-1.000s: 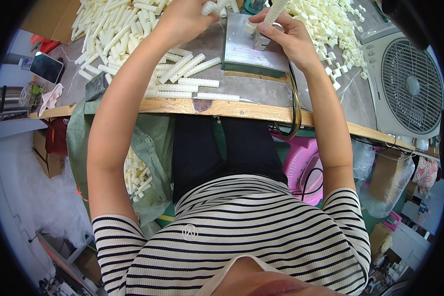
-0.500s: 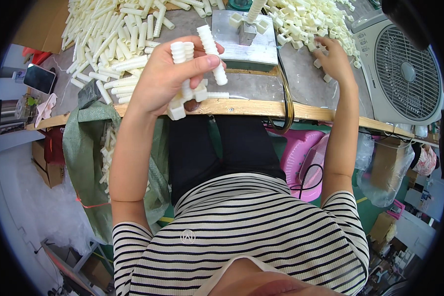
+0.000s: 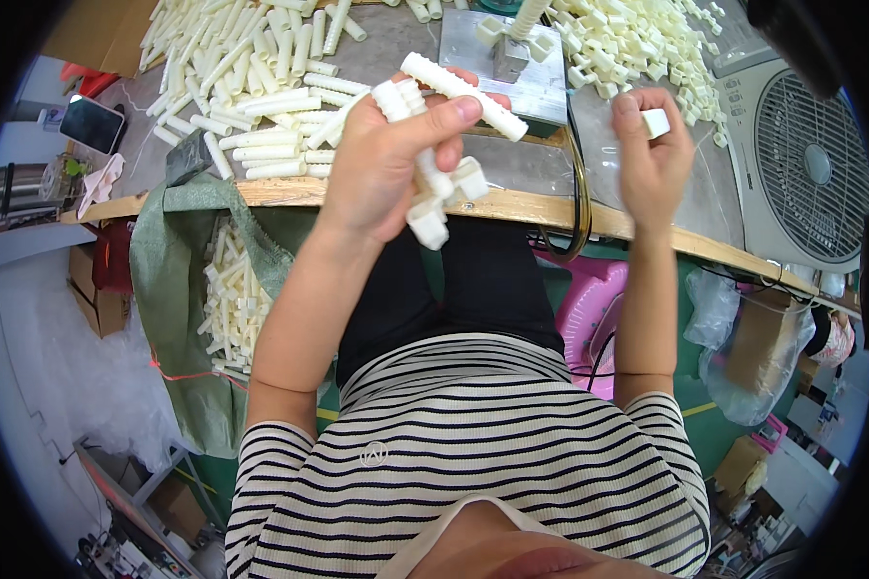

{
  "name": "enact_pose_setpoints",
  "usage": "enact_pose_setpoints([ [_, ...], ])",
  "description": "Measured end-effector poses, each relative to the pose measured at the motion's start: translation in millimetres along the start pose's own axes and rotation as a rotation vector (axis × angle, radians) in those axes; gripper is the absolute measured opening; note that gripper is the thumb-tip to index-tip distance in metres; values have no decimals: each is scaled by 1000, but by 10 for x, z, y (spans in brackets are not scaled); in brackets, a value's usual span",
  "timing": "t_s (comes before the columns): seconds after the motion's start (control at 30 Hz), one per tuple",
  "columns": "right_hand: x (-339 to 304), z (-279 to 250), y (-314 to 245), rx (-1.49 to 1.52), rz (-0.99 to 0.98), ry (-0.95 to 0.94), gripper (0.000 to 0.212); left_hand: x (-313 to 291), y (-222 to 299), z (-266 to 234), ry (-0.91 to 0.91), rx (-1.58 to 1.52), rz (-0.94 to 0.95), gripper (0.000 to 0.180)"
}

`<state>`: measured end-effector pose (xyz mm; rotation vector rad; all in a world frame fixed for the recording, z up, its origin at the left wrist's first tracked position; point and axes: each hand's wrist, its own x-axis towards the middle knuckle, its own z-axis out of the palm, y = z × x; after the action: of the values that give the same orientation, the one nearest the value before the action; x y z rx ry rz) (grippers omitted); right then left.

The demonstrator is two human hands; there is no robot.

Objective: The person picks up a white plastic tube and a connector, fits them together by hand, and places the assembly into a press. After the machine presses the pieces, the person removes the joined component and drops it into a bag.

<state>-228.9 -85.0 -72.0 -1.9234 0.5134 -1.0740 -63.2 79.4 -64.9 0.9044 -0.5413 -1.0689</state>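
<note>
My left hand (image 3: 396, 145) is closed around several cream plastic pieces above the table's near edge. A ribbed plastic tube (image 3: 463, 96) lies slantwise between its thumb and fingers. Behind it, more ribbed tubes stick up, and white plastic connectors (image 3: 430, 220) hang from the lower side of the same grip. My right hand (image 3: 652, 159) pinches one small white plastic connector (image 3: 656, 123), right of the metal block. That grey metal block (image 3: 463, 58) carries an upright post (image 3: 509, 64) with a connector and a ribbed tube on it.
Loose tubes (image 3: 270, 135) are heaped at the left, and a connector pile (image 3: 628, 48) lies at the back right. A box fan (image 3: 801, 154) stands at the right edge. Cables (image 3: 577, 183) hang over the wooden edge. A green sack (image 3: 179, 318) of pieces hangs below.
My right hand has come away from the connector pile, nearer to me, with one connector in its fingers. My left hand has shifted right, and its front tube now lies flatter.
</note>
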Motion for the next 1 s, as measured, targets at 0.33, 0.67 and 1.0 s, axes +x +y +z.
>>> enact_pose_setpoints([
  [0.33, -146, 709, -296, 305, 81, 153, 18, -85, -321, 351, 144, 122, 574, 22],
  [0.67, -315, 556, -620, 581, 546, -116, 28, -49, -1, 185, -234, 905, 1035, 27],
  [1.0, -392, 156, -389, 1153, 785, -279, 32, 109, 151, 143, -394, 586, 464, 19],
])
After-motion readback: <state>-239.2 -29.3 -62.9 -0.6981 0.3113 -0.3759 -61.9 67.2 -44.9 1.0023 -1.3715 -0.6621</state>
